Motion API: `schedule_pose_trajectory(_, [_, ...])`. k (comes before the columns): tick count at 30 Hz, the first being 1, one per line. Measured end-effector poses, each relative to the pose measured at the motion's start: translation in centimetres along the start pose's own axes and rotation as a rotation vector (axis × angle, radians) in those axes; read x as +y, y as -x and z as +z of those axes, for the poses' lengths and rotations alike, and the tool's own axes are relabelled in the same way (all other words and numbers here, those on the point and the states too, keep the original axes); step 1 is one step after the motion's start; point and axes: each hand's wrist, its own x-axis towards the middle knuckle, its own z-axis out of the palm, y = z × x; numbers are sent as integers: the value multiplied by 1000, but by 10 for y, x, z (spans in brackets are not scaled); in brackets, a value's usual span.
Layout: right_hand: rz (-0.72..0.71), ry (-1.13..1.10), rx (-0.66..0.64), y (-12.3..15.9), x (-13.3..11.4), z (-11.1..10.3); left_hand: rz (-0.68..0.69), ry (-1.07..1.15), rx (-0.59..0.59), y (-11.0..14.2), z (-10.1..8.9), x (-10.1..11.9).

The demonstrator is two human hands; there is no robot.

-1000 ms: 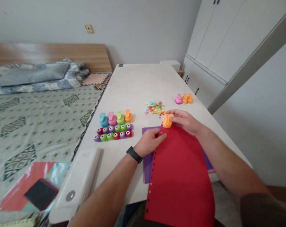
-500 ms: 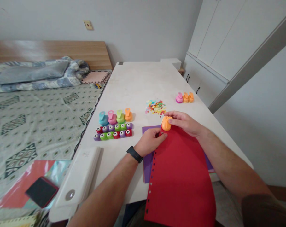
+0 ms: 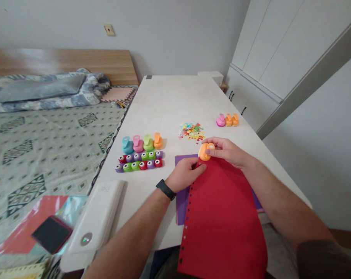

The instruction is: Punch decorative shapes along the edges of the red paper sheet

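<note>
My right hand (image 3: pixel 226 152) is shut on an orange craft punch (image 3: pixel 204 152), which sits on the top edge of a red paper sheet (image 3: pixel 224 221). My left hand (image 3: pixel 184 175) grips that sheet's edge close to the punch. A line of small punched shapes runs down the sheet's left edge. A purple paper sheet (image 3: pixel 182 201) lies beneath the red one on the white table (image 3: pixel 169 100). Coloured paper confetti (image 3: pixel 192 131) lies just beyond my hands.
Several craft punches (image 3: pixel 142 144) stand in rows left of my hands, and several more (image 3: pixel 227 120) stand at the right. A white plastic device (image 3: pixel 94 221) lies at the near table edge. A bed with coloured sheets and a black pad (image 3: pixel 52 234) lies left.
The camera view has shifted slightly. The orange punch stays at the sheet's top edge, and both hands keep their hold.
</note>
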Motion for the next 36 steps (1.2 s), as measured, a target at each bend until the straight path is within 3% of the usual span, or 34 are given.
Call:
schedule_pose_trajectory(24, [3, -92, 17, -2, 7, -1, 5, 9, 6, 0, 0, 2])
schedule_pose_trajectory(36, [19, -103, 86, -4, 7, 4, 2, 9, -7, 0, 0, -2])
